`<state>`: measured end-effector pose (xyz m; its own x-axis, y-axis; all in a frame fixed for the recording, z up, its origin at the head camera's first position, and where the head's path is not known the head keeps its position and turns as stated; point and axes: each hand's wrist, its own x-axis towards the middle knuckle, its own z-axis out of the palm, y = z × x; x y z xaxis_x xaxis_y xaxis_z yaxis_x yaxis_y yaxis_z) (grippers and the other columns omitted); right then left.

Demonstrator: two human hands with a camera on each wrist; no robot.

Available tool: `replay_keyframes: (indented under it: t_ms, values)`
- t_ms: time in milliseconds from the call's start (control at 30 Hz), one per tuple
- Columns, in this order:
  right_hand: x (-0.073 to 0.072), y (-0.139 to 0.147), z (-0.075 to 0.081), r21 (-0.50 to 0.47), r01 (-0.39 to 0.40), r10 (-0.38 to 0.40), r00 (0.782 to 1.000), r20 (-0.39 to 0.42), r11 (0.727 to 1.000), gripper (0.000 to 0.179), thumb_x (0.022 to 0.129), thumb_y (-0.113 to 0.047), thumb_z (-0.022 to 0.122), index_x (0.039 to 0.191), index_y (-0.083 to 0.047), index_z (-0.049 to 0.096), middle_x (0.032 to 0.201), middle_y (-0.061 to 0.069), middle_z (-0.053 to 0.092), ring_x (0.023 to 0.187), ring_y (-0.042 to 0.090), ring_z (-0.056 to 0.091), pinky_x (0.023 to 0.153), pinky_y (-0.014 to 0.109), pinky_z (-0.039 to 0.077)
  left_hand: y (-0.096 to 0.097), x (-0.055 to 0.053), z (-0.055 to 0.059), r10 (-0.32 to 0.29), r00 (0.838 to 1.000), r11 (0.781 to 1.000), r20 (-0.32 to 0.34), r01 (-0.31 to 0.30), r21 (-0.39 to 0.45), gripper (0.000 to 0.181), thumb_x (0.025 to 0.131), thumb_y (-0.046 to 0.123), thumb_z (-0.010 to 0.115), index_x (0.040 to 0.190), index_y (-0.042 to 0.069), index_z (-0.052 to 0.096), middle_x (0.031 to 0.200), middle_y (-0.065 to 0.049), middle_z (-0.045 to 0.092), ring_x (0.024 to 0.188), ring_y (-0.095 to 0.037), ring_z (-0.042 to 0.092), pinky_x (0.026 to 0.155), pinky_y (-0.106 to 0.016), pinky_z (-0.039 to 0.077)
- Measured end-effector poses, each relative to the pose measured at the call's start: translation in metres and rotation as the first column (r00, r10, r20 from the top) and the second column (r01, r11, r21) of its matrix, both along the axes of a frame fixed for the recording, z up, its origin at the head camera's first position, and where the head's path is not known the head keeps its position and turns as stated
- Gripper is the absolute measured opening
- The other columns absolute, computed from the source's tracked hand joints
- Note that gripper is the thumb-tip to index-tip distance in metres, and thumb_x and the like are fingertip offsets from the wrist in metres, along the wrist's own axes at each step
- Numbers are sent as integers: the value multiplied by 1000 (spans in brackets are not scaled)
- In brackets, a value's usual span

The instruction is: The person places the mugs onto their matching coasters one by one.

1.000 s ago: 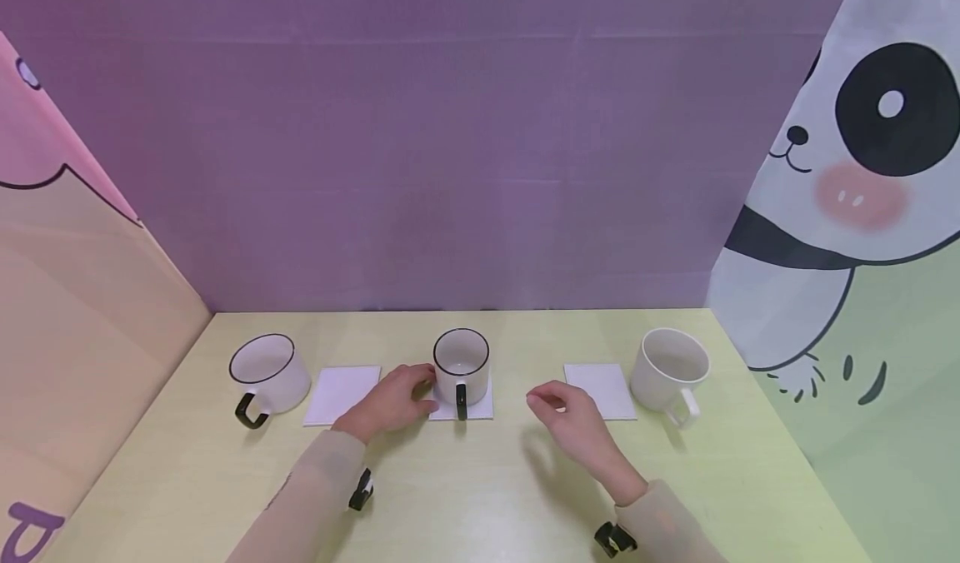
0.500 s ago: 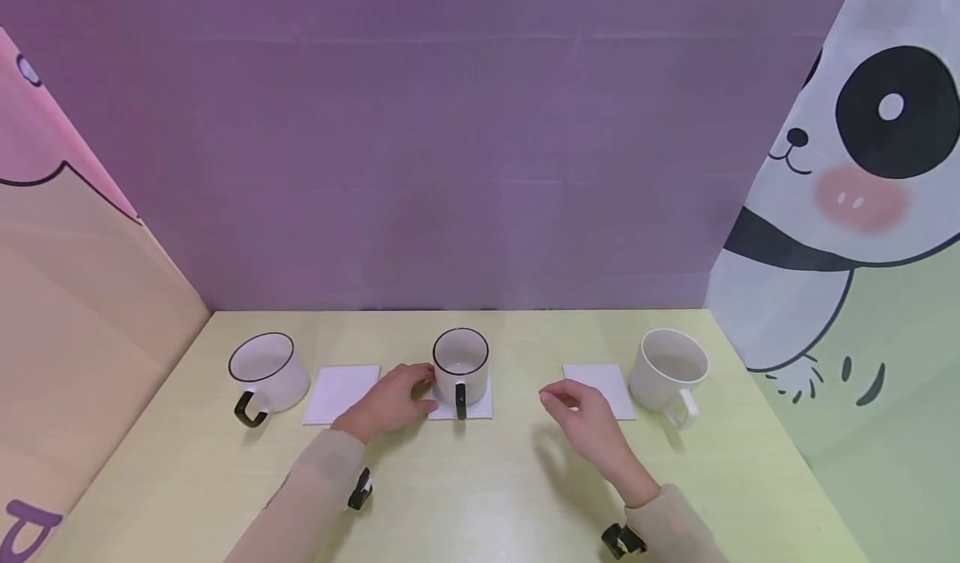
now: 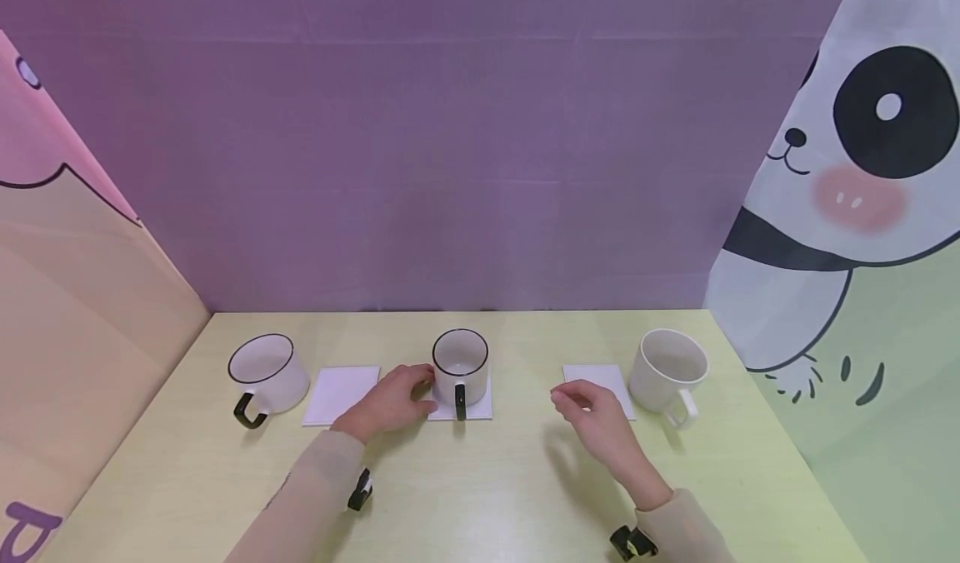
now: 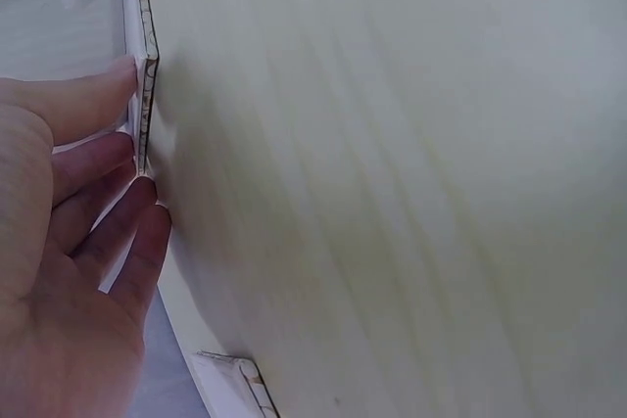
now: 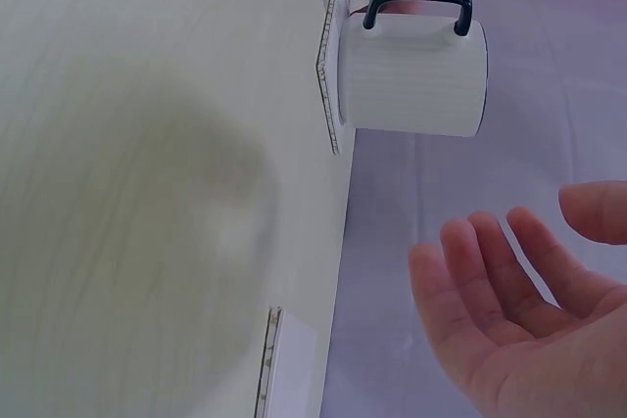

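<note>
A white mug (image 3: 450,386) with a black rim and black handle stands upright on the middle square white coaster (image 3: 483,406), its handle toward me. My left hand (image 3: 392,401) is at that coaster's left side, thumb near the front corner and fingers farther back, beside the mug. In the left wrist view the thumb and fingertips meet the coaster's edge (image 4: 148,95); the hand holds it there. My right hand (image 3: 598,430) hovers over the table in front of the right coaster (image 3: 600,374), fingers loosely bent around nothing. The right wrist view shows its bare palm (image 5: 549,349).
Far left, a wide white mug (image 3: 277,376) with black rim and handle stands beside the left coaster (image 3: 341,396). A plain white mug (image 3: 663,371) stands just right of the right coaster. A purple cloth (image 3: 465,171) rises behind the table's back edge.
My right hand has drifted rightward, away from the middle mug, toward the right coaster. The left hand, mugs and coasters stay where they were.
</note>
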<state>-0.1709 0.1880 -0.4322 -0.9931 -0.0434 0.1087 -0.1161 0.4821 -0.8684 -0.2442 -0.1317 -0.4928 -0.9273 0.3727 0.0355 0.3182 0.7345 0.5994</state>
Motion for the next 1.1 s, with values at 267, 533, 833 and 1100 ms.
replay_keyframes:
  t_ms: [267, 533, 833, 1100]
  values:
    - [4, 6, 3, -1, 28, -28, 1000, -2, 1000, 17, 97, -13, 69, 107, 0, 74, 97, 11, 74, 91, 18, 68, 80, 32, 52, -1, -2, -3, -3, 1000, 1000, -10, 3, -11, 45, 89, 13, 77, 131, 2, 65, 137, -12, 63, 128, -34, 54, 113, -50, 38]
    - [7, 10, 4, -8, 29, -29, 1000, -3, 1000, 16, 98, -13, 69, 106, 0, 74, 97, 10, 74, 90, 18, 68, 79, 29, 53, -1, -1, -2, -5, 1000, 1000, -13, 5, -6, 45, 89, 13, 77, 131, 2, 65, 136, -13, 63, 128, -35, 54, 113, -50, 38]
    - [9, 19, 5, 20, 50, -49, 998, -42, 999, 17, 98, -15, 69, 107, -2, 74, 100, 9, 74, 94, 19, 67, 82, 29, 52, 0, 0, 1, 7, 1000, 1000, -8, -7, -8, 46, 89, 14, 77, 131, 1, 64, 135, -12, 63, 126, -35, 55, 112, -50, 39]
    - [11, 25, 2, 43, 83, -81, 995, -53, 996, 18, 98, -14, 68, 108, 0, 74, 105, 8, 74, 100, 23, 68, 83, 32, 53, -2, -3, -4, -10, 1000, 1000, -11, 10, 0, 45, 88, 13, 78, 130, 2, 65, 132, -12, 65, 126, -35, 56, 112, -51, 39]
